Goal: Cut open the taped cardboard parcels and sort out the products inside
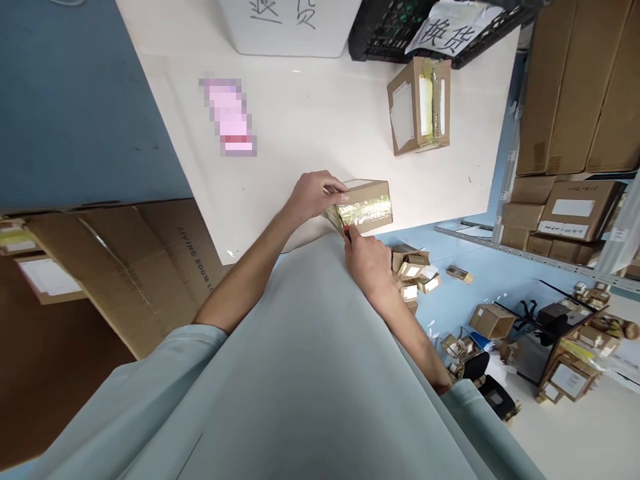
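A small brown cardboard box (368, 206) with shiny yellowish tape along its side stands near the front edge of the white table (310, 113). My left hand (318, 193) grips its left end, thumb and fingers bent over the top edge. My right hand (369, 261) is closed around a utility knife (347, 232), of which only a bit of red and black shows. Its tip is at the lower left corner of the box, close to my left fingers; the blade is hard to make out.
A second taped carton (401, 117) with white labels stands at the table's right. Behind are a white bin (295, 30) and a black crate (387, 30). A blurred pink item (230, 117) lies at left. Large cartons (150, 260) flank the table; several small boxes (417, 270) are on the floor.
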`<state>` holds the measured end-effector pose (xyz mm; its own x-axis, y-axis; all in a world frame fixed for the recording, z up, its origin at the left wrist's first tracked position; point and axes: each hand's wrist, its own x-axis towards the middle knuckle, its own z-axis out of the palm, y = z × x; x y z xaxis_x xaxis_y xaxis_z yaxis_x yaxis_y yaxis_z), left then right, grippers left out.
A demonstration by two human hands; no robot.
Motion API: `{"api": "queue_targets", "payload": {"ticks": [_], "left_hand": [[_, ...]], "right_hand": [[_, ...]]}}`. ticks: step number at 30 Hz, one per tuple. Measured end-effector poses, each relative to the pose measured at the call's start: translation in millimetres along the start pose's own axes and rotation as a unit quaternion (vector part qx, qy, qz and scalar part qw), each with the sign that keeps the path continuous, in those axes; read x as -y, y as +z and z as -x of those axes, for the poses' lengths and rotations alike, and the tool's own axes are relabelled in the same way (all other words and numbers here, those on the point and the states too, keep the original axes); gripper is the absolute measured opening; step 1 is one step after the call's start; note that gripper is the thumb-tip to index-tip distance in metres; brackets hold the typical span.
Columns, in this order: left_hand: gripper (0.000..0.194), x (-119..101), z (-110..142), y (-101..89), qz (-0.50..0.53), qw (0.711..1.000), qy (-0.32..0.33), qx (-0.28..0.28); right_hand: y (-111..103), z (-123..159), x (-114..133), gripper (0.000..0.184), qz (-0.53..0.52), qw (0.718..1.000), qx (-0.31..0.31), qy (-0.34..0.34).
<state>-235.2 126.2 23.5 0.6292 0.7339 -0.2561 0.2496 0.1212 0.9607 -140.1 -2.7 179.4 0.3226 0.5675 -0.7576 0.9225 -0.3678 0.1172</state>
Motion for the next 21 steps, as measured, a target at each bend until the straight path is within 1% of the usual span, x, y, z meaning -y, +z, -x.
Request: {"api": "queue_targets", "payload": {"ticks": [4, 11, 14, 17, 21], "left_hand": [[0.018, 0.1, 2.8, 2.8, -0.005, 1.0, -0.008, -0.004], [0.017, 0.0, 2.2, 1.7, -0.013, 1.0, -0.013, -0.01], [0.018, -0.2, 1.7, 1.4, -0.017, 1.0, -0.009, -0.005], [0.018, -0.9, 3.0, 2.0, -0.021, 1.0, -0.008, -0.019], [0.02, -3.5, 6.8, 3.7, -0.014, 0.999, -0.008, -0.029]], "right_hand": [[6.9, 6.1, -2.3, 0.048, 0.001, 1.0, 0.001, 0.003], [8.0, 1.8, -5.4, 0.046, -0.028, 1.0, -0.009, -0.003], [11.5, 4.3, -6.8, 0.045, -0.026, 1.0, 0.005, 0.002], [15.5, 7.1, -10.2, 0.045, -0.034, 0.999, 0.019, 0.002], [13.8, 11.5, -20.7, 0.046, -0.038, 0.999, 0.025, -0.02]]}}
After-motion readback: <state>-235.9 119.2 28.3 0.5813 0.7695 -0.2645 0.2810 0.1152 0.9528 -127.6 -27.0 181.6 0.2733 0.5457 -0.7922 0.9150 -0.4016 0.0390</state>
